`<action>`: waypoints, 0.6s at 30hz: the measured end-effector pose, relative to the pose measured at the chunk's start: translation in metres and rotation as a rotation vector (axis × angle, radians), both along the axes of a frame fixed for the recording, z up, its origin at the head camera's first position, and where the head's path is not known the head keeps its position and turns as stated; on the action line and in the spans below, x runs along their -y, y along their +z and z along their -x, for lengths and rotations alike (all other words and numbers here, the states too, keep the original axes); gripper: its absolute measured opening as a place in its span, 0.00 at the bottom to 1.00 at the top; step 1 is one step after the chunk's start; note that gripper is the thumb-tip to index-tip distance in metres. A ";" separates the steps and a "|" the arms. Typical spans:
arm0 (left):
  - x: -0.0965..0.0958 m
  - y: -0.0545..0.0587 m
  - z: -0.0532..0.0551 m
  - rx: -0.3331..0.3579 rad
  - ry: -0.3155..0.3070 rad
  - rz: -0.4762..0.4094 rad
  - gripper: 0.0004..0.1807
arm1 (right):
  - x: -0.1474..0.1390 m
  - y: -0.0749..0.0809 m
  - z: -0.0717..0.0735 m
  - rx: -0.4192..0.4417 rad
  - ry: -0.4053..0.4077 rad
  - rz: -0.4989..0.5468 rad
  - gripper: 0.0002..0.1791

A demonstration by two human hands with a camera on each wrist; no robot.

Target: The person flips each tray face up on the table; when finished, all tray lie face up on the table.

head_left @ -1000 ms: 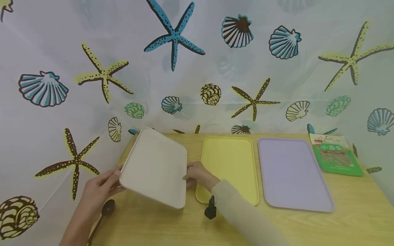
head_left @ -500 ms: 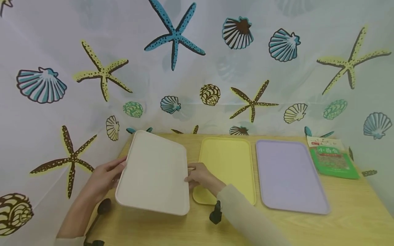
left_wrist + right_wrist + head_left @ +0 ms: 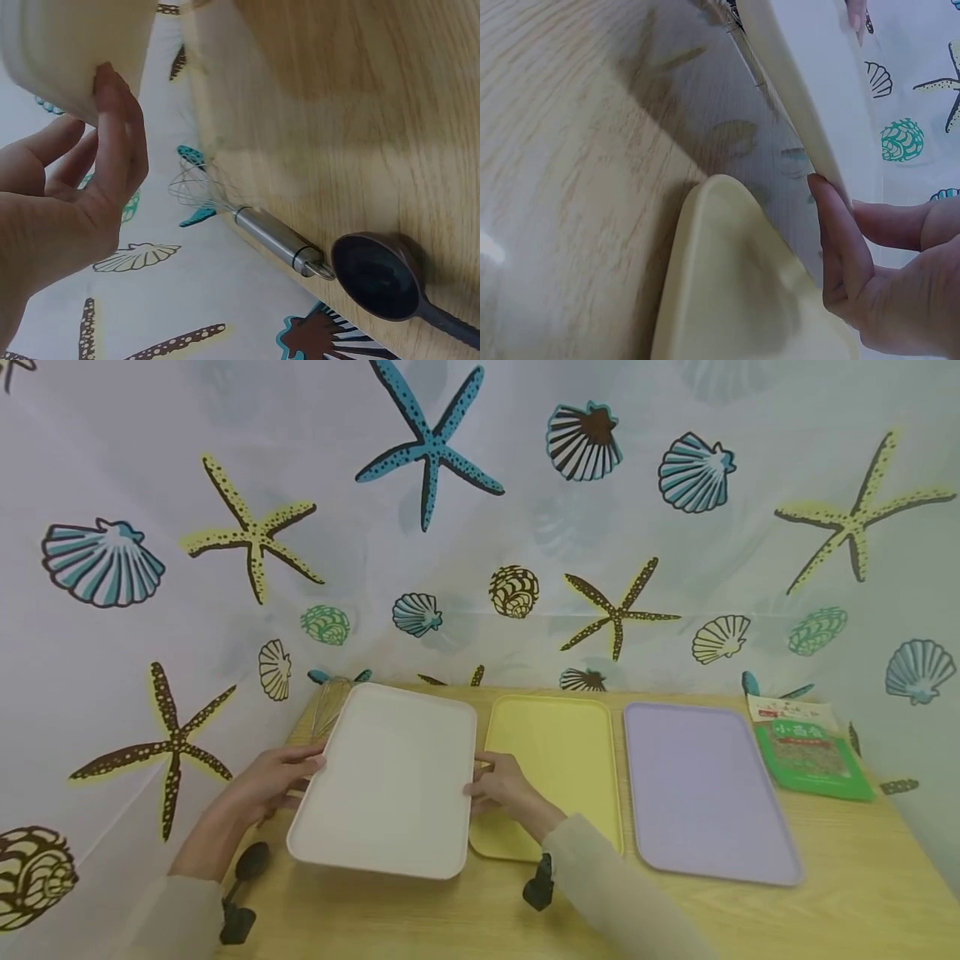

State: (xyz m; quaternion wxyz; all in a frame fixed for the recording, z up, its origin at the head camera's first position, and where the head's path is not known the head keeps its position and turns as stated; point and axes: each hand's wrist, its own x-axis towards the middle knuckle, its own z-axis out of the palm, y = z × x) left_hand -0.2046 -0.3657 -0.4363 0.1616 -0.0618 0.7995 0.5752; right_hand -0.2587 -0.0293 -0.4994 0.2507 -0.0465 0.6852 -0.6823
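Observation:
A white rectangular tray (image 3: pixel 386 781) is held above the wooden table, its near edge casting a shadow below. My left hand (image 3: pixel 273 783) grips the tray's left edge, thumb on the upper side and fingers reaching underneath; in the left wrist view the fingertips press against the tray (image 3: pixel 90 45). On the opposite edge, my right hand (image 3: pixel 506 789) pinches the rim between thumb and fingers, as the right wrist view shows with the hand (image 3: pixel 900 262) close up. A yellow tray (image 3: pixel 558 768) lies flat just beneath and beside the right hand.
A lilac tray (image 3: pixel 708 789) lies right of the yellow one, then a green and white packet (image 3: pixel 810 747) at the far right. A metal whisk (image 3: pixel 274 238) and a black deep-bowled spoon (image 3: pixel 379 276) lie along the left table edge. A patterned curtain (image 3: pixel 465 527) closes off the back.
The white tray has turned to sit straighter and tilts less sideways, shifting slightly right in the last half second. Both hands stay on its edges and move with it.

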 end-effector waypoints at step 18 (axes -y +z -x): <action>0.005 -0.029 0.029 -0.109 0.119 0.165 0.25 | 0.015 -0.001 0.012 -0.106 -0.034 -0.025 0.33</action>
